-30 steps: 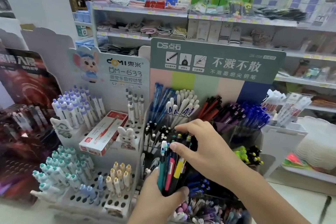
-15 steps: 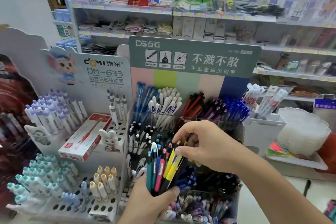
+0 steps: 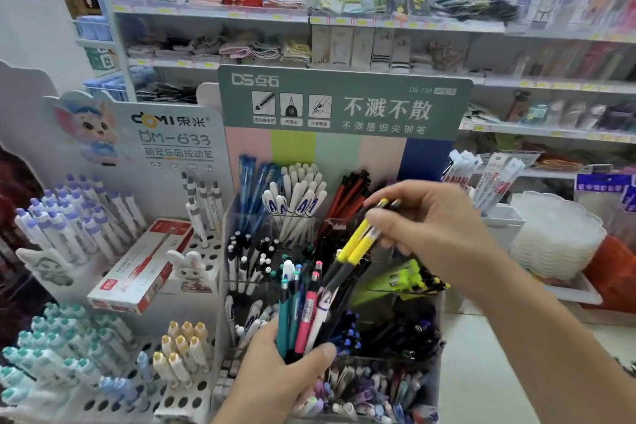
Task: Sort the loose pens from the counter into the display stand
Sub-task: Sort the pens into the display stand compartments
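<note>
Pinching 2 yellow pens [image 3: 358, 242], right hand [image 3: 437, 227]; left hand [image 3: 275, 375] grips bundle [image 3: 303, 313].

I see my left hand [image 3: 275, 375] low in the frame, gripping a bundle of pens [image 3: 303, 310] upright by their lower ends, with teal, pink and white barrels fanned out above the thumb. My right hand [image 3: 430, 227] sits higher and to the right, pinching two black pens with yellow sleeves [image 3: 358, 244], tilted, their lower ends near the bundle. Behind both hands stands the clear-compartment display stand [image 3: 344, 107] under its green header, and to its left a white pen rack [image 3: 113, 303] with a red and white box [image 3: 144, 268] lying on it.
</note>
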